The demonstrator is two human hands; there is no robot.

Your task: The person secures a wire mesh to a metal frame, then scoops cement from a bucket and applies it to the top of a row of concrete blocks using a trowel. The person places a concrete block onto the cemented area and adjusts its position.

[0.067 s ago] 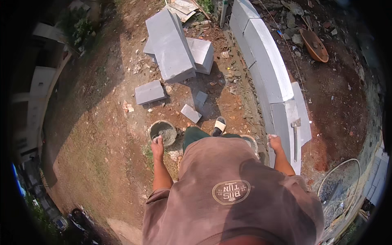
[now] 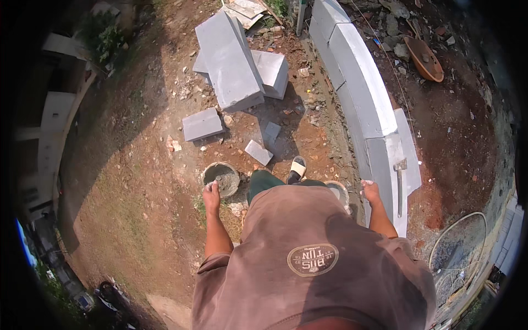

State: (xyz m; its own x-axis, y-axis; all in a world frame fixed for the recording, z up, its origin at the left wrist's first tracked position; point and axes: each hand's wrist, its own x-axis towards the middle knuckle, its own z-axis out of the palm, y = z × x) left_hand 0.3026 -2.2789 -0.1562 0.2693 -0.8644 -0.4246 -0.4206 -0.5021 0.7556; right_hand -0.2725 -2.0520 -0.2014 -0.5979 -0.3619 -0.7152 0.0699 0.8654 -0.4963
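Observation:
My left hand [image 2: 211,197] is closed, fingers curled, beside a round bucket [image 2: 235,190] of wet grey mortar. Something small and pale shows at its fingertips, too small to name. On the other side, my right hand [image 2: 370,191] is also closed, its fingertips whitish; whatever is in it, if anything, is hidden. It hovers between a second bucket [image 2: 345,193], mostly covered by my body, and a low wall of grey blocks [image 2: 356,113]. On that wall's top lies a tool with a flat, wide head and a long, straight handle [image 2: 400,192].
Large grey blocks [image 2: 228,66] are stacked ahead, with a smaller block [image 2: 202,124] and a cut piece [image 2: 258,152] on the dirt nearer me. Beyond the wall are a stretched string, rubble and an orange wheelbarrow tray [image 2: 426,63]. A hose [image 2: 467,216] curves at the right.

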